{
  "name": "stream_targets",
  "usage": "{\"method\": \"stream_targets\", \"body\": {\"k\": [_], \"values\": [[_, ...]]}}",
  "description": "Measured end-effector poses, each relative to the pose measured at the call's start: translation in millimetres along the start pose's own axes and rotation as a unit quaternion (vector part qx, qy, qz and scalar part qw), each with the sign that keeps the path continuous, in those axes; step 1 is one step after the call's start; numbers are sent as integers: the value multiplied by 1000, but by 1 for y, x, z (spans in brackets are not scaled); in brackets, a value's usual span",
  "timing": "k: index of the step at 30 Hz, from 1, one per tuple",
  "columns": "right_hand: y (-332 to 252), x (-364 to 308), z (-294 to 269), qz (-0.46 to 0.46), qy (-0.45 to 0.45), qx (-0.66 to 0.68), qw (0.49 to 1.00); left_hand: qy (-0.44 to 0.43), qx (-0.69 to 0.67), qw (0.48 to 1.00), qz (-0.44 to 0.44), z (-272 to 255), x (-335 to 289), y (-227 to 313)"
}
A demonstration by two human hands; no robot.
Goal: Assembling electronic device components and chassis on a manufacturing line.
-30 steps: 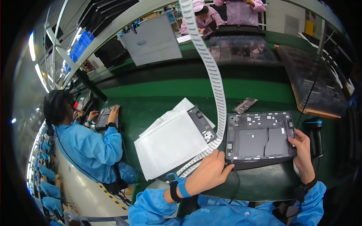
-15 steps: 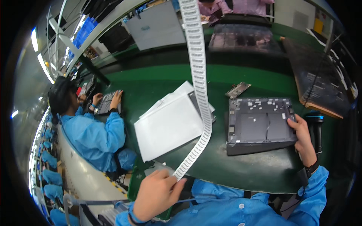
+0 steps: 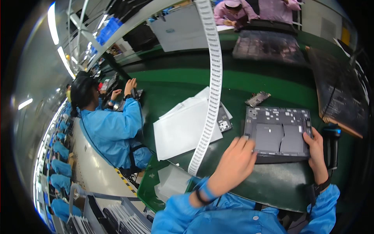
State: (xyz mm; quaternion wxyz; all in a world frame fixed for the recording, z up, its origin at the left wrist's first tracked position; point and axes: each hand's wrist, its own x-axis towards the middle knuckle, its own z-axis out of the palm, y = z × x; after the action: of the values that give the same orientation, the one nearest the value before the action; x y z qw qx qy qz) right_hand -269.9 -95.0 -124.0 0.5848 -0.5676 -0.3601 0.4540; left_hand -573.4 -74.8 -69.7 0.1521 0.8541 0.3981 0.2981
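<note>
The left hand has come away from the strip to the left edge of the dark-grey, rectangular open device casing, its fingers bunched and blurred, so I can't tell whether they pinch anything. The right hand pinches the casing's right edge, near the green tabletop's near edge. Beyond, the long white paper label strip hangs free of both hands, so the work seems back on the casing.
</note>
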Motion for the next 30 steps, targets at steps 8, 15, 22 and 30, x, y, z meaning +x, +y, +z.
{"method": "stream_targets", "body": {"k": [8, 15, 22, 30], "values": [[11, -7, -2, -11, -7, 26, 1000, 29, -3, 996, -81, 68, 133, -82], [10, -4, -2, 2, 17, 4, 1000, 72, -162, 983, -51, 65, 134, -97], [10, 7, -14, 15, 20, -11, 1000, 52, -225, 971, 62, 60, 126, -79], [27, 46, -36, 42, 84, 99, 991, 78, 32, 988, 132, 19, 51, -28]]}}
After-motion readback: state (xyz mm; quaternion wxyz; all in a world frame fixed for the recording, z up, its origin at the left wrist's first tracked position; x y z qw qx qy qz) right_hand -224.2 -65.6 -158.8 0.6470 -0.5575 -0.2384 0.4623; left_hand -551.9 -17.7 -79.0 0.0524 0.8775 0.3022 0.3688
